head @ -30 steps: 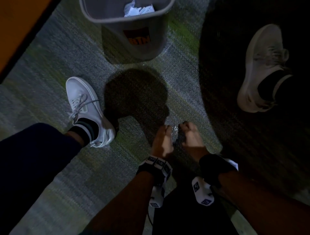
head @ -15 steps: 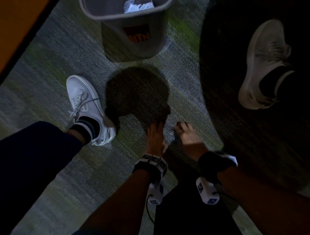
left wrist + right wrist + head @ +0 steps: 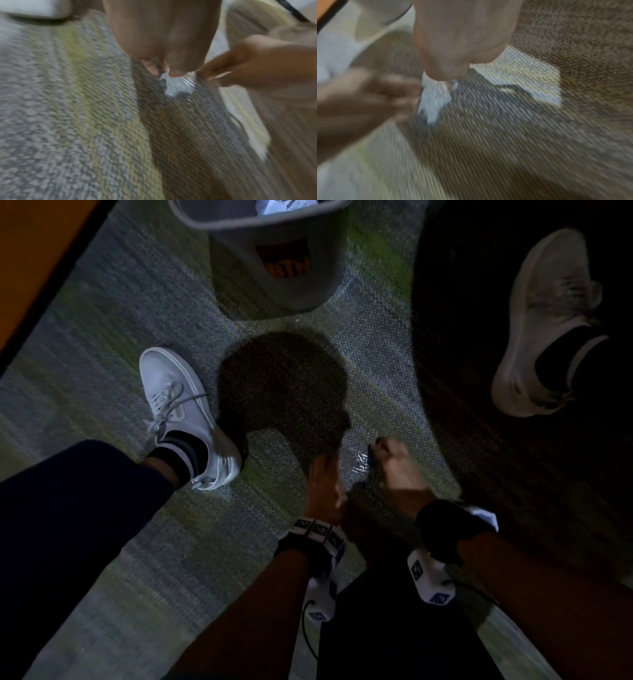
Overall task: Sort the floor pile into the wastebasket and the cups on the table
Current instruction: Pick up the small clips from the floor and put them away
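A small clear plastic wrapper [image 3: 358, 463] glints just above the carpet between my two hands. My left hand [image 3: 337, 465] pinches its left side, fingers pointing down. My right hand [image 3: 373, 450] is curled and pinches its right edge. The left wrist view shows the wrapper [image 3: 178, 84] under my left hand [image 3: 164, 71], with the right hand [image 3: 208, 76] at its edge. In the right wrist view my right hand [image 3: 441, 79] nips the top of the wrapper [image 3: 433, 98]. The grey wastebasket [image 3: 281, 289] stands ahead, holding crumpled white paper [image 3: 274, 205]. Both wrist views are blurred.
My left foot in a white sneaker [image 3: 178, 405] is planted left of the hands, and another white sneaker [image 3: 544, 320] sits far right in shadow. An orange surface with a dark edge [image 3: 34, 251] fills the top left corner. Grey-green carpet [image 3: 120, 542] lies all around.
Both hands stay together on the wrapper at about the same spot on the carpet. The view has tipped slightly, so the wastebasket sits higher in the picture.
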Available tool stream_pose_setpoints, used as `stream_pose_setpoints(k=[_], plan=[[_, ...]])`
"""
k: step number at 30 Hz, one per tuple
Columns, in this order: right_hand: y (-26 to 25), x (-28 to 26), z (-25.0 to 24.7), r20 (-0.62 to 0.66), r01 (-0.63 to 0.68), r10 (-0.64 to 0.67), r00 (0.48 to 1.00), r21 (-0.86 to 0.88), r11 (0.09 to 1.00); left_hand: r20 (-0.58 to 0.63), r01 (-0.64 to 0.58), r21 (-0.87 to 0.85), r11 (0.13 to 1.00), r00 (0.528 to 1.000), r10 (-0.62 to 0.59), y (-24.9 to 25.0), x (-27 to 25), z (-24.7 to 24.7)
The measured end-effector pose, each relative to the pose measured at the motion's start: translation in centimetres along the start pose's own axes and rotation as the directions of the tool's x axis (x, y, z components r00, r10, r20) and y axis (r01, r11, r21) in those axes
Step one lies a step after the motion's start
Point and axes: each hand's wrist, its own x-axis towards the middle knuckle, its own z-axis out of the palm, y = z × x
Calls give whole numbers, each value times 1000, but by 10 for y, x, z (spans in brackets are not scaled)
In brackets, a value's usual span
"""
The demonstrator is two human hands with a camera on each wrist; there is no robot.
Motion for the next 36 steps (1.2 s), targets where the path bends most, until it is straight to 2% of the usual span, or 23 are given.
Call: stream_pose_setpoints(k=[3,7,9,12,13,18,22,25,27,29,31,33,36], plan=[[4,13,-9,-92,-16,15,996,-13,1000,-2,45,-38,998,999,-45,1,1,-14],[-7,13,-8,-63,14,-24,998,-144,990,58,55,131,990,996,-63,20,19,-12],[-9,5,1,-28,60,-64,998,-125,990,122,15,166,986,992,-35,30,24,-9],[-4,-7,10,72,124,-117,991,-101,987,133,-50,139,989,991,31,34,14,-1],[-1,-7,10,59,122,-118,991,-76,990,142,-68,145,987,989,48,32,12,1],[12,6,-8,-83,-27,27,996,8,1000,110,-117,166,979,989,99,14,20,-3],[10,7,-7,-42,-45,42,998,-70,997,132,-37,220,975,991,7,18,26,-17],[8,-1,4,8,26,-25,1000,-92,995,140,-85,221,972,989,54,19,23,-9],[10,-8,10,42,82,-78,996,-100,992,177,-172,219,960,975,135,18,16,-2],[13,-11,10,35,85,-82,996,-68,994,205,-222,180,958,961,184,19,9,-6],[15,-9,4,1,49,-49,999,-5,999,143,-191,136,972,975,172,20,13,-10],[14,0,-3,-42,31,-30,999,25,999,107,-129,183,975,988,111,20,19,-12],[8,14,-10,-38,38,-40,998,-40,998,110,-75,172,982,992,56,22,22,-13]])
